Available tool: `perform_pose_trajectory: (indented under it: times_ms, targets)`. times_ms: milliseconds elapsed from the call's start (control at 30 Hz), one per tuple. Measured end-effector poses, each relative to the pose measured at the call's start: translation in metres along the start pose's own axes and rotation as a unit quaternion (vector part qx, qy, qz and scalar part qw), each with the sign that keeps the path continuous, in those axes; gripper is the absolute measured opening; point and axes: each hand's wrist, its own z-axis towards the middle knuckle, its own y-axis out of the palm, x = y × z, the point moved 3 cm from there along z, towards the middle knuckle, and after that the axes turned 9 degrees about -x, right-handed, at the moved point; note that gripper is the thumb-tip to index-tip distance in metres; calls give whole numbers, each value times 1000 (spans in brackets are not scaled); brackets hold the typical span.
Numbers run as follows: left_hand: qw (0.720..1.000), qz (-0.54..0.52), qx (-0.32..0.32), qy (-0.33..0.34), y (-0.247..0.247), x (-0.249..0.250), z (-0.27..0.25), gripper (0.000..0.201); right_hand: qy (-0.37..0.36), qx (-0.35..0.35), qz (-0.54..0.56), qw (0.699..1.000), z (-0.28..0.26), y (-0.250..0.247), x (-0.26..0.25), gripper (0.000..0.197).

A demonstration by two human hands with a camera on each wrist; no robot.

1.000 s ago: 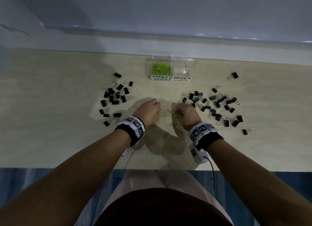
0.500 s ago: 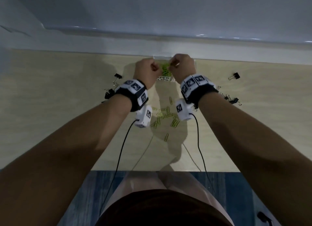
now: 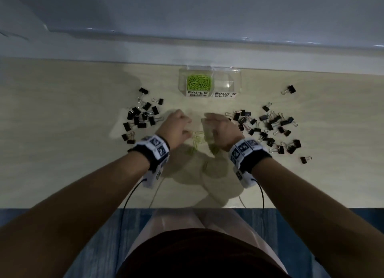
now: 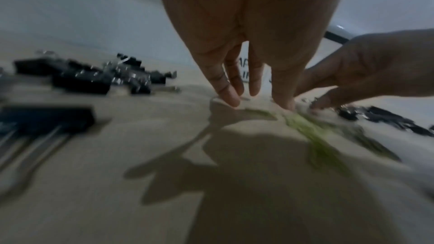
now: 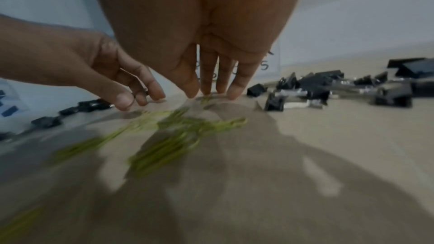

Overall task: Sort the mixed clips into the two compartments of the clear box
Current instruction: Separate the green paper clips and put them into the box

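Note:
The clear box (image 3: 236, 78) stands at the table's far edge. Its left compartment, labelled PAPER CLIPS, holds a heap of green paper clips (image 3: 199, 82); the right one, labelled BINDER CLIPS, looks empty. Several loose green paper clips (image 3: 197, 141) (image 5: 173, 136) (image 4: 312, 133) lie in the middle of the table. My left hand (image 3: 185, 126) (image 4: 253, 97) and right hand (image 3: 209, 122) (image 5: 211, 94) hang over them, fingers stretched down with the tips at the table. I see nothing held in either hand; both wrist views are blurred.
Black binder clips lie in two scattered piles, one left of my hands (image 3: 143, 115) and one to the right (image 3: 268, 128). Single binder clips sit at the far right (image 3: 289, 89) and near right (image 3: 305, 159). The table's front edge is close to my body.
Half a second ago both hands were held closed above the box's paper clip compartment. They have come back down to the loose green clips and their fingers have straightened.

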Motion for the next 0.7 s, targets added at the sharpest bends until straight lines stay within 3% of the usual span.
perform_pose_trajectory:
  times_ms: [167, 267, 367, 433, 500, 700]
  targets:
    - [999, -37, -7, 25, 40, 10, -25, 58, -80, 18, 32, 996, -24, 24, 6, 46]
    - [999, 8, 23, 23, 60, 22, -34, 88, -100, 61, 50, 992, -37, 19, 15, 55]
    - [998, 59, 9, -3, 70, 24, -33, 113, -65, 69, 44, 994, -45, 13, 19, 65]
    - [999, 48, 8, -5, 69, 23, -31, 105, -59, 43, -6, 997, -44, 16, 17, 77]
    - [1000, 21, 11, -2, 63, 22, -27, 83, -41, 33, -11, 999, -39, 21, 18, 80]
    - [999, -19, -34, -19, 45, 16, -15, 42, 11, 20, 102, 994, -23, 27, 16, 45]
